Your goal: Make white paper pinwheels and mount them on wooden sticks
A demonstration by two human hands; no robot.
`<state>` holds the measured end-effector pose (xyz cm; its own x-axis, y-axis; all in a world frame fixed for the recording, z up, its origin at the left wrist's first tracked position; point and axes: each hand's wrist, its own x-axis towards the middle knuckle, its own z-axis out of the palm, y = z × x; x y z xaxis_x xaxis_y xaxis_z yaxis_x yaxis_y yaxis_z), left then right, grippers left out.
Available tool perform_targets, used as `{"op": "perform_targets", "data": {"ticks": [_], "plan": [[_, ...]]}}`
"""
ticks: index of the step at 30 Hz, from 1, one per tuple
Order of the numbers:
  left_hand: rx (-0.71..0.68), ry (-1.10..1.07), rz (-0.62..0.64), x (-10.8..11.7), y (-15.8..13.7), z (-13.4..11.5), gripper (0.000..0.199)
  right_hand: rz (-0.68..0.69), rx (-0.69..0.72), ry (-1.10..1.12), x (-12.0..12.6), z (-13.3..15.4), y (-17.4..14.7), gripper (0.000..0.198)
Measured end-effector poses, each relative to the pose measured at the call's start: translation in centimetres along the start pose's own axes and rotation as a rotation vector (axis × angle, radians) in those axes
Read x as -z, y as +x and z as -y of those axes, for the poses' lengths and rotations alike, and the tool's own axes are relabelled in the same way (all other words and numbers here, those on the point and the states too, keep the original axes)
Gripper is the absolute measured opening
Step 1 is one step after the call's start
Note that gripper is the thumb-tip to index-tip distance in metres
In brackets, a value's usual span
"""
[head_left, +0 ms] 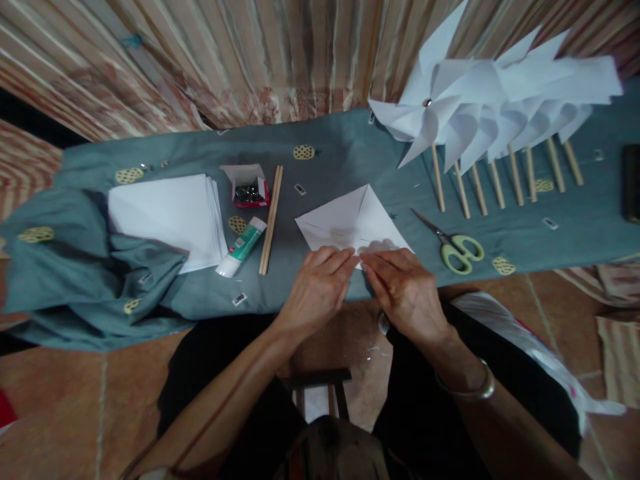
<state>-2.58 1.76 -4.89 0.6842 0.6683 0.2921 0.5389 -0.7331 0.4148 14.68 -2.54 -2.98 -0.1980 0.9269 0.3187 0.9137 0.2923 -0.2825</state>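
Note:
A square sheet of white paper (pixel 337 217) lies on the cloth-covered table, one corner pointing away from me, with fold lines running toward its middle. My left hand (pixel 323 280) is closed on the paper's near side, fingertips pressed together. Close beside it, my right hand (pixel 405 287) pinches the same near part, and the fingertips of both hands almost meet. The paper's near corner is largely hidden under the fingers. To the right of the sheet lie scissors (pixel 453 247) with light green handles. Two wooden sticks (pixel 271 223) are to its left.
Several white paper pinwheels (pixel 450 93) on wooden sticks lie at the back right. Left are a glue stick (pixel 243 247), a small red box (pixel 250 193) of metal pins or clips, and a paper stack (pixel 165 213) partly under bunched tablecloth (pixel 100 267). A striped curtain (pixel 280 60) hangs behind.

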Motion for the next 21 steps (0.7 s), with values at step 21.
{"op": "perform_targets", "data": {"ticks": [21], "plan": [[0.008, 0.039, 0.037, 0.16, 0.13, -0.31, 0.03, 0.084, -0.049, -0.127, -0.91, 0.15, 0.14, 0.04]]}}
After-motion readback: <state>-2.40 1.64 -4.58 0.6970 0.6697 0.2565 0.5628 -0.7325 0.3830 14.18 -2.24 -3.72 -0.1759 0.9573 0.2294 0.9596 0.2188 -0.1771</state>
